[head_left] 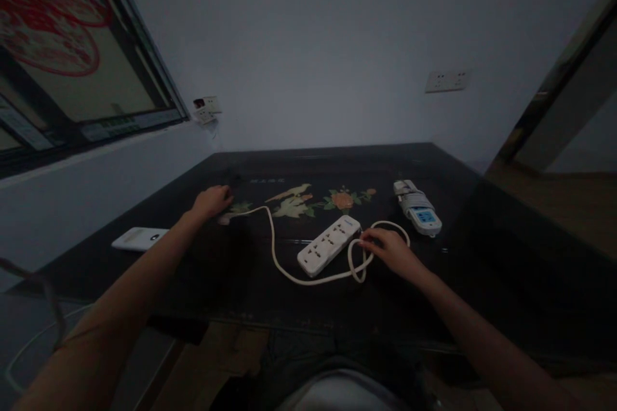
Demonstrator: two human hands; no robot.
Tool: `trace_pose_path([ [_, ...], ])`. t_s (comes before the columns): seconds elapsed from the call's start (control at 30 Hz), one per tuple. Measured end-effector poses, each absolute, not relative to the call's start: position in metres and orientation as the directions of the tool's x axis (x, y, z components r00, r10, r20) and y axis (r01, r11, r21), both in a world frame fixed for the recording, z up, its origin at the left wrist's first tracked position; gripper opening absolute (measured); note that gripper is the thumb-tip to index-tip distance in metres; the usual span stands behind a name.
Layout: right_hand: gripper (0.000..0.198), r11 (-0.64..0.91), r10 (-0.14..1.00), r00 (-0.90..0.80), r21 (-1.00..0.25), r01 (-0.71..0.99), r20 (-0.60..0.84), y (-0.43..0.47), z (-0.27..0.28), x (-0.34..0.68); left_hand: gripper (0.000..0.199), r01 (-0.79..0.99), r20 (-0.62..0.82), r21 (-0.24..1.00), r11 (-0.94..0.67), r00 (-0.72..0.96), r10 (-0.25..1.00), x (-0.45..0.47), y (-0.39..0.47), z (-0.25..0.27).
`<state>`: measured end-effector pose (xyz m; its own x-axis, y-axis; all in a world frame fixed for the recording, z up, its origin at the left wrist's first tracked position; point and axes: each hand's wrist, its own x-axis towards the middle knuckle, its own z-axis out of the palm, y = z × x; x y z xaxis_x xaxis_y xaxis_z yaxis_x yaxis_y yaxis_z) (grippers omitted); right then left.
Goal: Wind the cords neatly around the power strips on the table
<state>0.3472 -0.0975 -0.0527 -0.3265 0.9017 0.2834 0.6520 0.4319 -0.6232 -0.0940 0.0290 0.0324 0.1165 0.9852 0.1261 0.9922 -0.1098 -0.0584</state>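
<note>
A white power strip (330, 245) lies at an angle on the black tabletop, its sockets facing up. Its white cord (274, 250) loops at the right and runs left to a plug (224, 220). My right hand (389, 249) pinches the looped cord just right of the strip. On the left, my left hand (212, 201) rests on the table with curled fingers, just above the plug; what it holds, if anything, is hidden. To the right lies a second power strip (423, 213) with a blue panel, its grey cord wrapped around it.
A white phone-like object (139, 239) lies near the table's left edge, partly behind my left forearm. Painted flowers and birds decorate the black table (385, 157). Wall sockets (447, 81) are on the back wall, others (206, 109) by the window at left.
</note>
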Motion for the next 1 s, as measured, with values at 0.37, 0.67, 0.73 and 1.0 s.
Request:
trace_pose_path([
  [0.37, 0.022, 0.395, 0.918, -0.297, -0.635, 0.663, 0.262, -0.096, -0.057, 0.349, 0.029, 0.473, 0.047, 0.202, -0.858, 0.87, 0.491, -0.015, -0.088, -0.038],
  [0.67, 0.03, 0.361, 0.932, -0.294, -0.612, 0.703, 0.212, -0.094, -0.054, 0.345, 0.029, 0.613, 0.425, 0.202, -0.764, 0.648, 0.633, -0.044, -0.054, 0.019],
  [0.73, 0.031, 0.347, 0.937, -0.283, -0.611, 0.711, 0.203, -0.094, -0.05, 0.343, 0.03, 0.594, 0.411, 0.187, -0.782, 0.676, 0.612, -0.042, -0.049, 0.056],
  [1.0, 0.033, 0.319, 0.948, -0.231, -0.666, 0.674, 0.221, -0.091, -0.045, 0.348, 0.033, 0.628, 0.339, 0.052, -0.777, 0.721, 0.605, -0.025, -0.038, 0.156],
])
